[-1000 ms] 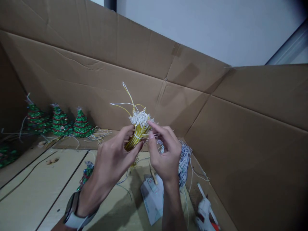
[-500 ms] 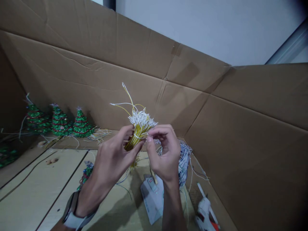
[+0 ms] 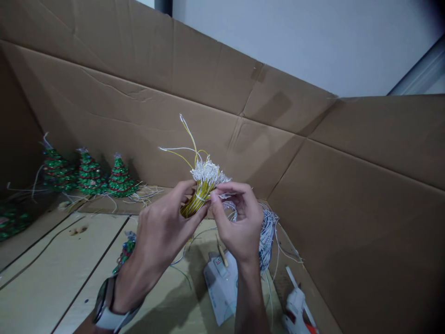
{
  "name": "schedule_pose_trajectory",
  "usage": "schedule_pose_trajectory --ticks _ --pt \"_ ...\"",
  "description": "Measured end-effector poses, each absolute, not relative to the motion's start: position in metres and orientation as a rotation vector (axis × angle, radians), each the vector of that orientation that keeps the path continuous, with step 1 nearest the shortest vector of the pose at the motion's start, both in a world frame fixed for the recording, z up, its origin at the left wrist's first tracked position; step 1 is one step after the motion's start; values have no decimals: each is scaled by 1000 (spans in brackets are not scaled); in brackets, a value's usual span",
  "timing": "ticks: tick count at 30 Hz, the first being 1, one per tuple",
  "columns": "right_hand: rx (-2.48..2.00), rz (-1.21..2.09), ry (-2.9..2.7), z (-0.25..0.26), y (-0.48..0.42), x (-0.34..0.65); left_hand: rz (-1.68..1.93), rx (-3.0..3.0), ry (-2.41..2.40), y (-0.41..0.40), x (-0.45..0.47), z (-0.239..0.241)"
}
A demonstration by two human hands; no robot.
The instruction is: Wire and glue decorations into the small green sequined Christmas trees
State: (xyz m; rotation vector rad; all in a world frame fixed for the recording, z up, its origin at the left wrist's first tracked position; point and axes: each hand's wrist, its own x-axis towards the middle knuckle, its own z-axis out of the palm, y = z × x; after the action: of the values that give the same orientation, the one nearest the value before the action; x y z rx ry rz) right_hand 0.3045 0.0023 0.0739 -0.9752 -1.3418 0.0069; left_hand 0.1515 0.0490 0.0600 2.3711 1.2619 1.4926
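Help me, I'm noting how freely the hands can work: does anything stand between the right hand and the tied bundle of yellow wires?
Nothing visible does. The right hand is right at the wire bundle, beside its white tie, while the left hand holds the bundle from the other side.

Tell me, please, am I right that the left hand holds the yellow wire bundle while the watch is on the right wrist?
Not quite: the head view shows the watch on the left wrist; the left hand does hold the yellow wire bundle.
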Motion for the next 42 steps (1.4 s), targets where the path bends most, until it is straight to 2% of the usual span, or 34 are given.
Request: schedule_pose_trajectory --ticks 24,42 --pt "-1036 15 -1380 76 0 308 1419 2337 1255 50 153 62" --pt "-915 45 -1314 78 2 303 1443 2379 1285 50 153 60"
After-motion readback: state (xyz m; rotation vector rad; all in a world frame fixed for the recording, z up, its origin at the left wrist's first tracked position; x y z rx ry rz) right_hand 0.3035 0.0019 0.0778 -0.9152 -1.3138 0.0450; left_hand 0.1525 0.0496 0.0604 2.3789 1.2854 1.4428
